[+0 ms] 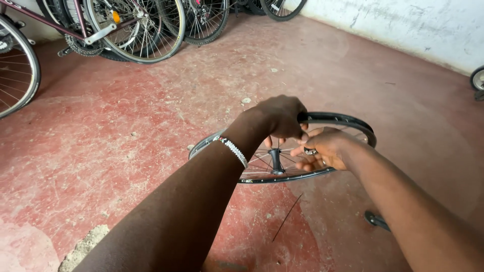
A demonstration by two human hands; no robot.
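A bare spoked bicycle wheel (348,122) with a black rim is held nearly flat above the red floor, its hub (276,160) in the middle. My left hand (282,117), a beaded band on its wrist, grips the far part of the rim from above. My right hand (325,149) reaches in among the spokes and pinches a small metal piece (310,151); what it is I cannot tell. A loose thin spoke (287,217) lies on the floor below the wheel.
Several bicycles (136,30) lean at the back left, with one large wheel (17,70) at the far left edge. A white scuffed wall (403,25) runs along the back right. A small black object (377,220) lies by my right forearm. Rubble (83,247) sits bottom left.
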